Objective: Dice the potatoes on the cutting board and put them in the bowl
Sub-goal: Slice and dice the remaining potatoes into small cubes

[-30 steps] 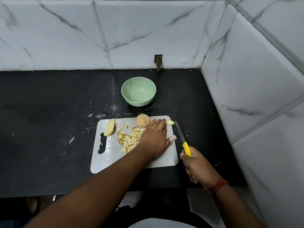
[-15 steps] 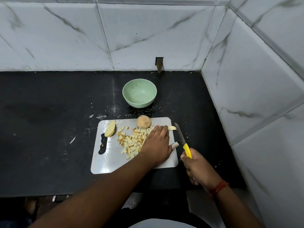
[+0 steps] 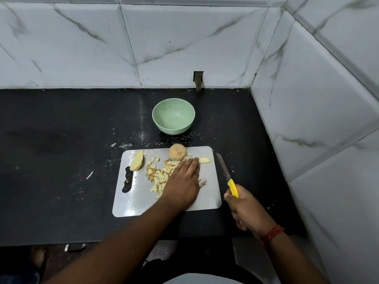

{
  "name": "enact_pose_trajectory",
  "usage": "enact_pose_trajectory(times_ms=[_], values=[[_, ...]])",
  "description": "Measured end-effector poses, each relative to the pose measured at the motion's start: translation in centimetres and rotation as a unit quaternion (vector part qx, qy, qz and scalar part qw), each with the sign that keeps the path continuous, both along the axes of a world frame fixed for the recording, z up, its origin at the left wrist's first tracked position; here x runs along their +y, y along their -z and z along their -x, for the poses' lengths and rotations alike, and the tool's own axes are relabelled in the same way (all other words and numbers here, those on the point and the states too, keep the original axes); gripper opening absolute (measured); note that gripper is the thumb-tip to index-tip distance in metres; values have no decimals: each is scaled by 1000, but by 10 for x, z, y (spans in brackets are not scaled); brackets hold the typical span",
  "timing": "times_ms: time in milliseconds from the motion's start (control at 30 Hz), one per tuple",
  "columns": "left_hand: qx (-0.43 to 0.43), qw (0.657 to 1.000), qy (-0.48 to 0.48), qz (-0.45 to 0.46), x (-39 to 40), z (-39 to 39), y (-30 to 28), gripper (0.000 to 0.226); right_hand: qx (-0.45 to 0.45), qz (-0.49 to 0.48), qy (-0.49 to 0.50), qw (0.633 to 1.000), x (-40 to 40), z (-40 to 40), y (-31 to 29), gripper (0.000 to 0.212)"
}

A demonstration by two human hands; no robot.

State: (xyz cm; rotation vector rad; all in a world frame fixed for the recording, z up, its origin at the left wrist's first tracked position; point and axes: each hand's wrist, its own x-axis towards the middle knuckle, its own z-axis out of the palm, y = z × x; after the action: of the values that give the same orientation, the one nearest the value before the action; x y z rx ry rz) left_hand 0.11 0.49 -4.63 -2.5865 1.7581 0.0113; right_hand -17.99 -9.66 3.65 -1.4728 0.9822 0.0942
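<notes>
A pile of small potato cubes (image 3: 159, 177) lies in the middle of the cutting board (image 3: 135, 201). That part of the cutting is done. The green bowl (image 3: 173, 116) sits on the black tabletop (image 3: 61, 160) just past the far edge of the board, and nothing is in it yet. A round potato piece (image 3: 177, 153) with its skin on, some slices (image 3: 137, 163) at the far left and one strip (image 3: 204, 160) at the far right look like they still need cutting.

The left hand (image 3: 183, 181) lies flat on the board with straight fingers, touching the right side of the cubes. The right hand (image 3: 244, 208) grips the yellow-handled knife (image 3: 227, 177) off the right side of the board, blade pointing away.
</notes>
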Motion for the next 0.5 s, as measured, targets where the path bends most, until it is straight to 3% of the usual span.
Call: enact_pose_trajectory(times_ms=[500], values=[[-6, 1000, -9, 9, -16, 10, -17, 69, 3, 3, -11, 1000, 5, -4, 1, 16]])
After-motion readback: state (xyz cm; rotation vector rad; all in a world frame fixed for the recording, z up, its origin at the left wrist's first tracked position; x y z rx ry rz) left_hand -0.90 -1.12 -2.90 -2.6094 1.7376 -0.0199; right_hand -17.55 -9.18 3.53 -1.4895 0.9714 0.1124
